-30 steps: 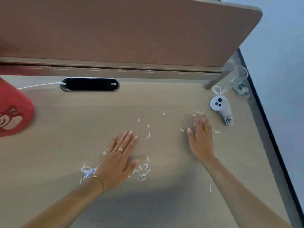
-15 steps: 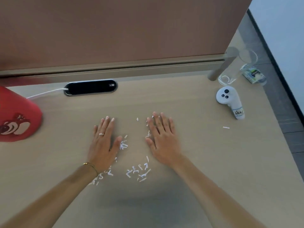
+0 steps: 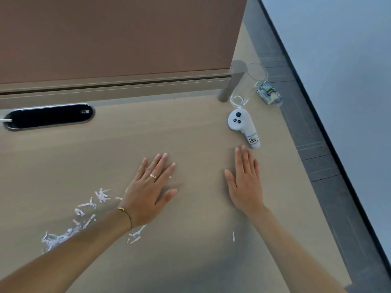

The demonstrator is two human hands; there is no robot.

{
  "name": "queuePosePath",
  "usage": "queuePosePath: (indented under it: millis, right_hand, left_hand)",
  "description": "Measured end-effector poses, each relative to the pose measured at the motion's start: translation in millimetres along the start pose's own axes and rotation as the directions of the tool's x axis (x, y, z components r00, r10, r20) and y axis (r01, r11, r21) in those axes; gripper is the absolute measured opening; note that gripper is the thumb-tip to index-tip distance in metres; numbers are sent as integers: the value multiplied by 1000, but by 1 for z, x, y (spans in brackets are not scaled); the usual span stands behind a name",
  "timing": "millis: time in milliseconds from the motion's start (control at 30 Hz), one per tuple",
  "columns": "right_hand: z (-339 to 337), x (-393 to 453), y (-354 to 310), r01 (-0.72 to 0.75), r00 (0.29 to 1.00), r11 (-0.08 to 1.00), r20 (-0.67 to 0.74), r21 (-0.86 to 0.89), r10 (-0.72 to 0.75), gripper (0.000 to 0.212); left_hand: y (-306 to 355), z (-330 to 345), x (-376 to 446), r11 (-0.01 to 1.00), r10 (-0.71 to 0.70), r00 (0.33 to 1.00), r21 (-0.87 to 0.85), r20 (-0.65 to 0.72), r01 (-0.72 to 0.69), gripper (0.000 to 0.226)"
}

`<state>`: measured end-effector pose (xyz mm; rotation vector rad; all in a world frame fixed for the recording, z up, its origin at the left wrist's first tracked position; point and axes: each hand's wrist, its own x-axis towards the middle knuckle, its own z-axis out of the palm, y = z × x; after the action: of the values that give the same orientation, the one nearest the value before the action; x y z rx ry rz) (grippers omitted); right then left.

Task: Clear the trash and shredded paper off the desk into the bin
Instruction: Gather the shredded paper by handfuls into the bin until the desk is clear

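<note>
White shredded paper (image 3: 84,214) lies scattered on the beige desk (image 3: 190,132), mostly left of and under my left forearm, with a denser clump at the lower left. A few shreds (image 3: 135,236) lie just below my left wrist, and a single shred (image 3: 233,236) lies near my right forearm. My left hand (image 3: 151,187) rests flat on the desk with straight fingers and a ring. My right hand (image 3: 245,182) also lies flat, fingers together, its tips just below a white controller. No bin is in view.
A white controller (image 3: 243,126) with a handwritten label lies at the right, an empty glass (image 3: 246,87) behind it, a small crumpled wrapper (image 3: 268,93) beside that. A black cable slot (image 3: 48,116) sits at the back left under the brown partition (image 3: 116,34). The desk's right edge borders dark floor.
Both hands moved right across the desk; the right hand now reaches the controller. The shreds now lie left of the left hand. The view shifted right, and the red object is out of frame.
</note>
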<state>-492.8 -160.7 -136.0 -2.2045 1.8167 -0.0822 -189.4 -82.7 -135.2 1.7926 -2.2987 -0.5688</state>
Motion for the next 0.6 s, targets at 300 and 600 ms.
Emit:
queuePosePath:
  millis: [300, 600]
  right_hand:
    - [35, -4, -112, 198, 979, 979, 47, 50, -200, 72]
    - [76, -66, -225, 511, 851, 859, 145, -13, -504, 70]
  left_hand:
    - [10, -24, -80, 986, -77, 997, -144, 23, 79, 62]
    - [-35, -33, -174, 918, -384, 912, -171, -146, 359, 60]
